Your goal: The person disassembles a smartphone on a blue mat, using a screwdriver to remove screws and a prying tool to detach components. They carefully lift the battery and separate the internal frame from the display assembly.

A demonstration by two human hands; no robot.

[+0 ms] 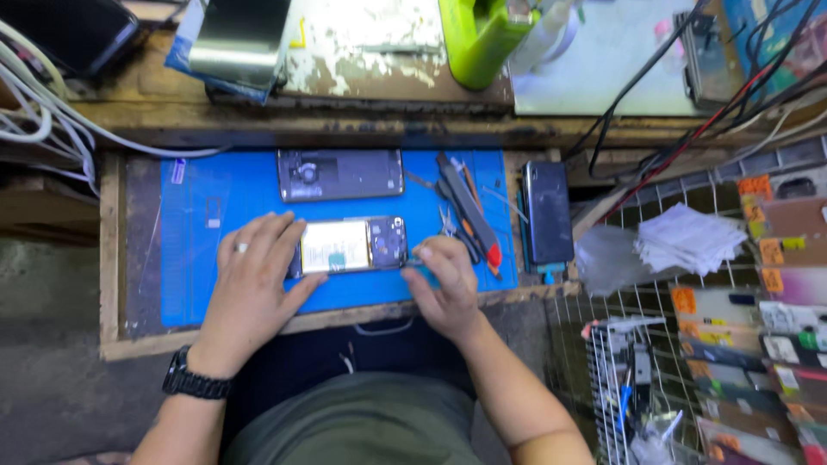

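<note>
Blue work mat (215,198) covers most of a worn wooden tabletop (112,258), seen from above by the person working at it. In the middle of the mat, near its front edge, lies an opened phone (353,245), back cover off, showing a pale battery and a dark camera section at its right end. The left hand (254,280), with a ring on one finger and a black watch (196,379) at the wrist, lies flat and spread over the phone's left end, fingertips pressing on it. The right hand (444,280) is curled at the phone's right end, fingers drawn together as if pinching something small against the edge; what it grips is too small to tell.

Just behind the opened phone, a second phone part (340,175), dark and glossy, lies flat on the mat. To the right, a cluster of hand tools (469,215), including tweezers and a red-tipped tool, rests at an angle. Beside them, at the mat's right edge, a dark phone (549,211) lies lengthwise. A green container (482,34) stands on the shelf behind. White cables (43,120) run along the left, black and red ones (689,103) on the right.
</note>
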